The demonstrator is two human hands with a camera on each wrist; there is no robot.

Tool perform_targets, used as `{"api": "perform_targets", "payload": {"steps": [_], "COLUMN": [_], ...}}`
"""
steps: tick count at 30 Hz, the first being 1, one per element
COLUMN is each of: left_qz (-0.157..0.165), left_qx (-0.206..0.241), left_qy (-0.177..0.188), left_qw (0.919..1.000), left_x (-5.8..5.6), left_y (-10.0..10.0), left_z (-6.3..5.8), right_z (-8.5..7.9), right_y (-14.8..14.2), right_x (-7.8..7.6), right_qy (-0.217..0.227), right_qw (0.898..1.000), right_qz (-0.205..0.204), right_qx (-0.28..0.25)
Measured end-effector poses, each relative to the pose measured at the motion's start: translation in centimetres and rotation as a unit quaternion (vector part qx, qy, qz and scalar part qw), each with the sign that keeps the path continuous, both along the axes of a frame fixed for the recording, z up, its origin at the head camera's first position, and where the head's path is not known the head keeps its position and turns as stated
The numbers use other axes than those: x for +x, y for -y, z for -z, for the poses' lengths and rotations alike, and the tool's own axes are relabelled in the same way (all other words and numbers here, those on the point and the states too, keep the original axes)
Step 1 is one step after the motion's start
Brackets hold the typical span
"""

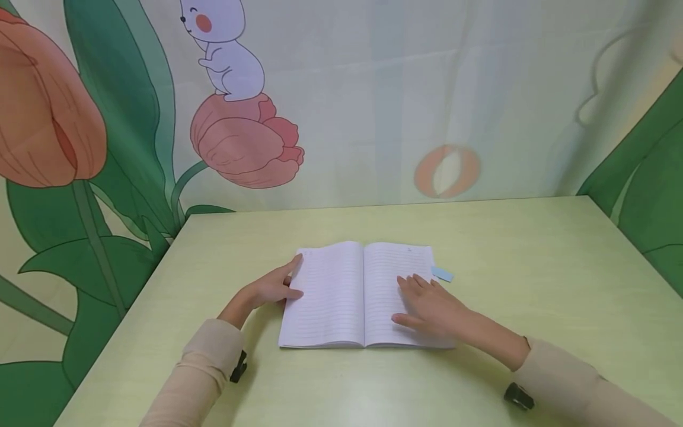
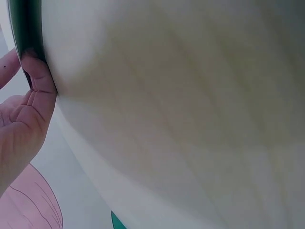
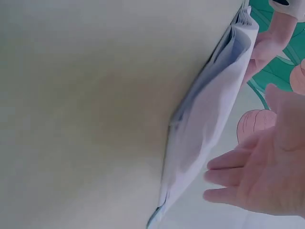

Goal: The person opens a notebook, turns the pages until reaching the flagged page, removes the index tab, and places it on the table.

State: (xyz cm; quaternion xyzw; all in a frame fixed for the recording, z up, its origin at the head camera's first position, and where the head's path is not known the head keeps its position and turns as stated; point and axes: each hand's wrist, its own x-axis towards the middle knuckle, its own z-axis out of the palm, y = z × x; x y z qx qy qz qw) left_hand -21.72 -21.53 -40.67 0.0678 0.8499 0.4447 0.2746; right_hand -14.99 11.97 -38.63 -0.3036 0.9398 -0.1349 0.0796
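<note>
An open notebook (image 1: pixel 331 302) with lined pages lies on the table, its spine running away from me. My left hand (image 1: pixel 271 287) holds its left edge, thumb on the page and a finger along the far left corner. In the left wrist view, fingers (image 2: pixel 40 78) of that hand curl against the dark green cover (image 2: pixel 28 24). My right hand (image 1: pixel 434 307) is over the right page with fingers straight and spread. Seen from the right wrist, the right hand (image 3: pixel 267 167) shows a gap to the page (image 3: pixel 214 105). A light blue tab (image 1: pixel 442 274) sticks out from the right edge.
The pale yellow-green table (image 1: pixel 533 255) stretches around the notebook on all sides. Behind it hangs a cloth backdrop (image 1: pixel 352 118) printed with tulips and a white animal. Dark wrist devices (image 1: pixel 519 396) sit under both beige sleeves.
</note>
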Motion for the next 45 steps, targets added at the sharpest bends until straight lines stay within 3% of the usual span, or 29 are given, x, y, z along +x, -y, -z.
{"api": "perform_targets", "payload": {"steps": [4,8,21,33,37,45], "left_qz": [0.001,0.005,0.003,0.001,0.003,-0.009], "left_qx": [-0.01,-0.011,-0.012,-0.016,-0.014,0.037], "left_qy": [-0.003,-0.003,-0.004,-0.008,-0.006,0.032], "left_qw": [0.9999,0.9999,0.9999,0.9998,0.9999,0.9988], "left_x": [0.0,-0.1,-0.1,0.0,0.0,0.0], "left_y": [0.1,0.1,0.1,-0.1,-0.1,-0.1], "left_z": [0.0,0.0,0.2,0.0,-0.2,-0.4], "right_z": [0.3,0.9,0.5,0.6,0.5,0.0], "right_y": [-0.6,-0.7,1.1,5.0,6.5,8.8], "right_x": [0.5,0.7,0.3,-0.3,0.1,1.1], "right_qy": [0.065,0.09,0.107,0.07,0.093,0.128], "right_qw": [0.998,0.995,0.99,0.978,0.968,0.94], "right_qz": [0.001,-0.015,-0.041,-0.117,-0.155,-0.251], "right_qx": [-0.014,-0.034,-0.087,-0.157,-0.174,-0.19]}}
